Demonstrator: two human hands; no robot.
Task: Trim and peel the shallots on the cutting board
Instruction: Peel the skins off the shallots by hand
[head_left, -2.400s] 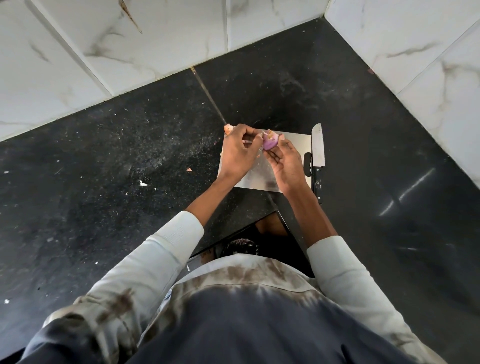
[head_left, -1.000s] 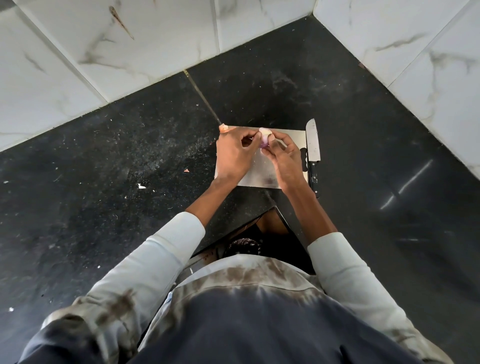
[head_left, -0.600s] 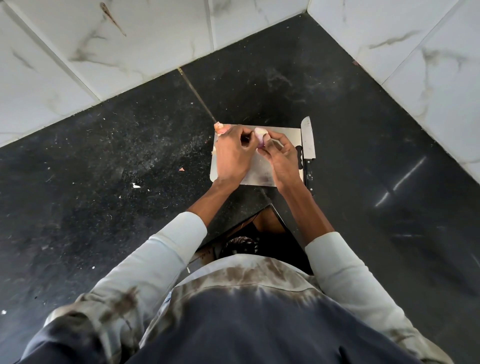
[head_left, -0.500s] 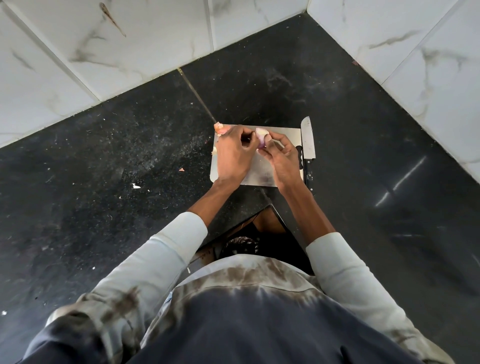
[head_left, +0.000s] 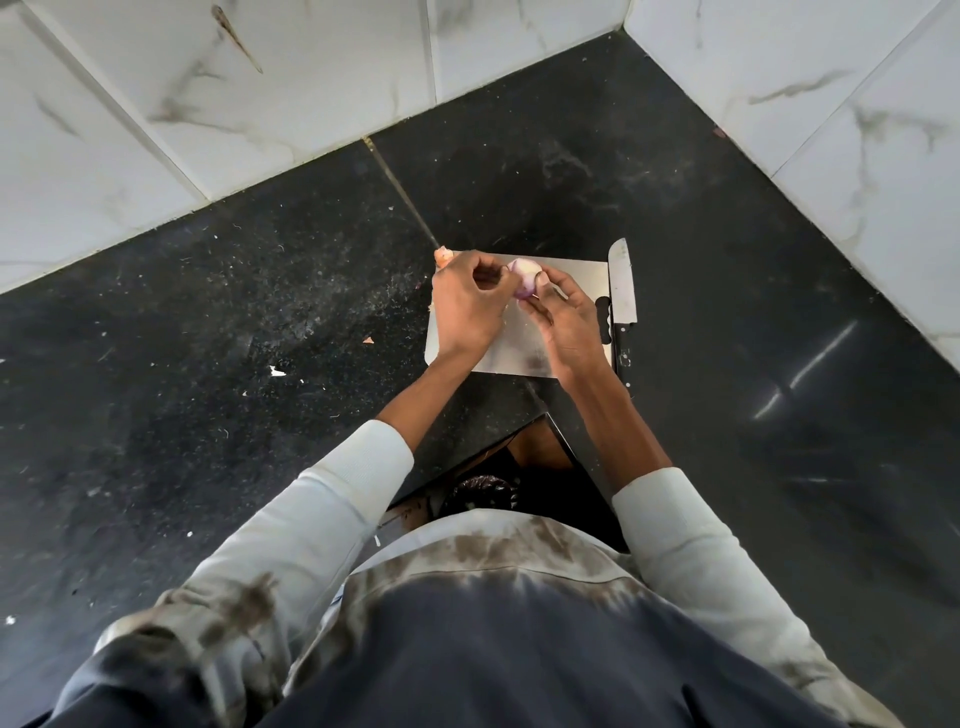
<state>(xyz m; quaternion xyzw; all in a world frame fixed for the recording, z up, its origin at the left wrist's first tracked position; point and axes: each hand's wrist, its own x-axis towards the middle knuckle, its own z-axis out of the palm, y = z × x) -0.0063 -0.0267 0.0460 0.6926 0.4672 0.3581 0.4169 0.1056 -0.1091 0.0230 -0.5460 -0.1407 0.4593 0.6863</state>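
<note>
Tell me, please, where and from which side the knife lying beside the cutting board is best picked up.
Grip the knife by its black handle, which is the end nearer the person. It lies along the right edge of the cutting board with the blade pointing away, so the right hand could probably come down from above and the near side, fingers wrapping the handle, clear of the blade.

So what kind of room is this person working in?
Most likely a kitchen corner: a black stone counter meets white marble-look wall tiles, and a cutting board with a knife beside it sits under both hands peeling a shallot.
</note>
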